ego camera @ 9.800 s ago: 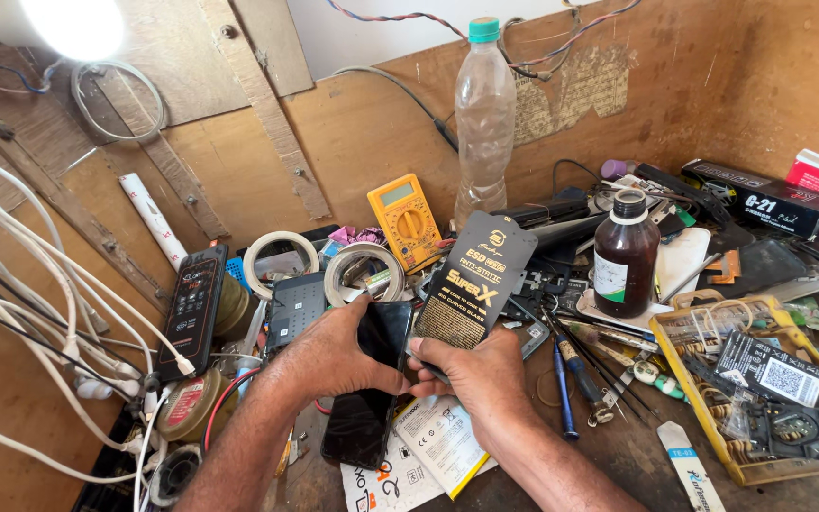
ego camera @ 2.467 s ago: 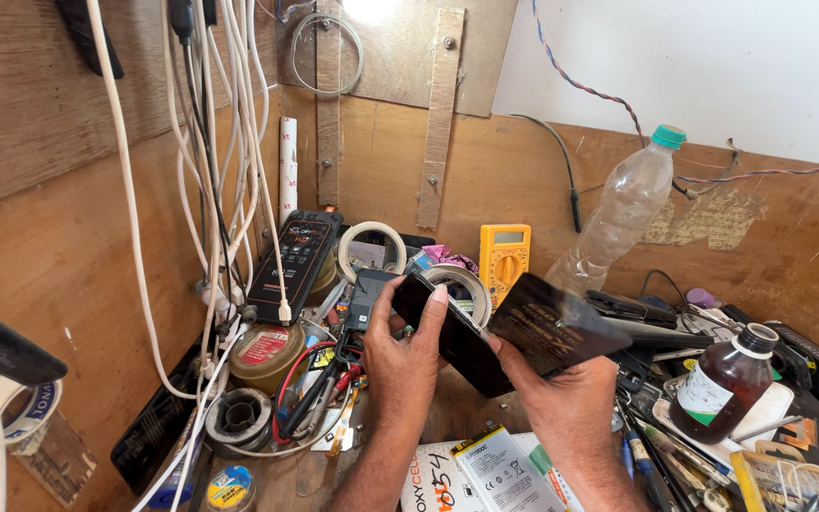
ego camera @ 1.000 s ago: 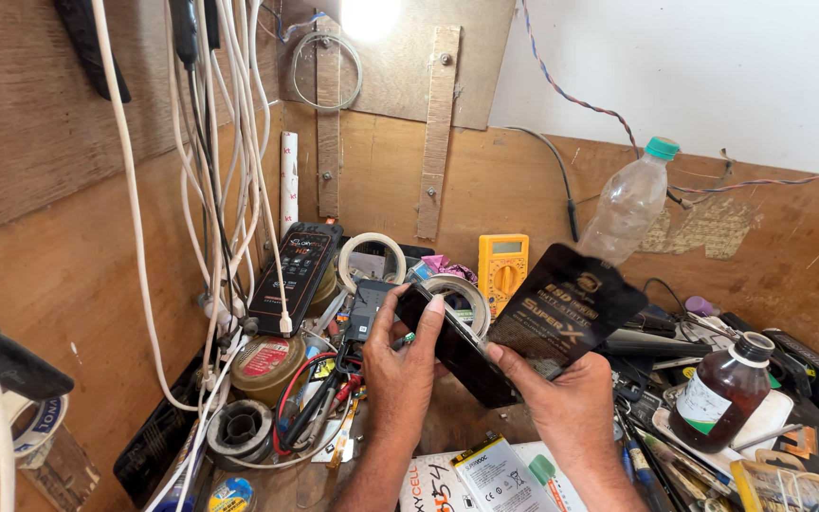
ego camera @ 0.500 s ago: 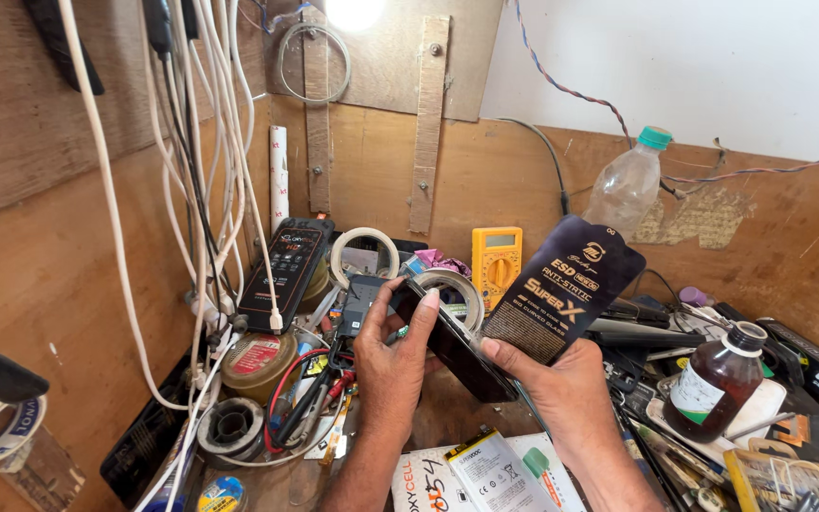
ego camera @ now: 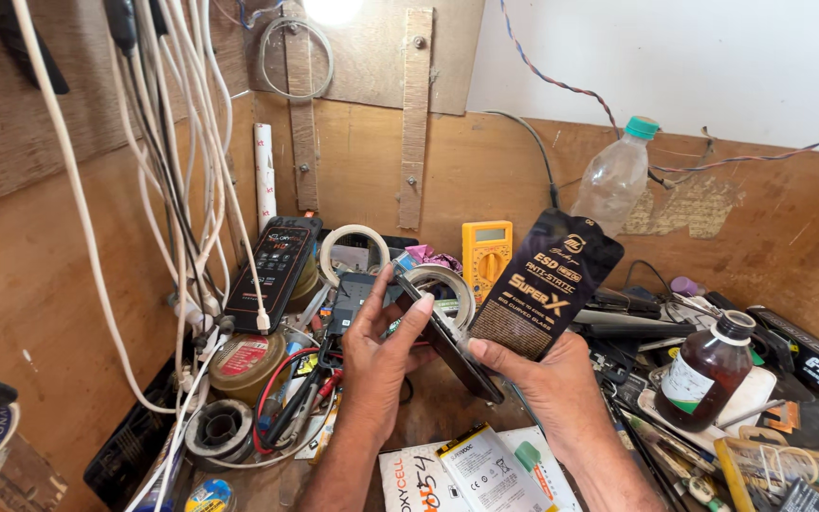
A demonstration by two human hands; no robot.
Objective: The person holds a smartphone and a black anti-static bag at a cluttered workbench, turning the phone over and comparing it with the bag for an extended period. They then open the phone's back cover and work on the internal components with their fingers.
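Black and glassy, the thin phone [ego camera: 447, 337] tilts above the cluttered bench [ego camera: 428, 417], pinched by its edges between left hand [ego camera: 381, 356] and right hand [ego camera: 547, 384], which also clamps a black sleeve [ego camera: 547, 284]; it looks light, stiff, slippery, breakable, best gripped along the rim.

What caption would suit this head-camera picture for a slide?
Left hand and right hand hold a dark phone; the right also grips a black packet.

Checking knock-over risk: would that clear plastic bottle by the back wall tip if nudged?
Probably. The clear plastic bottle looks nearly empty, so light, and it stands tall and narrow among clutter. Once down, its round body would likely roll.
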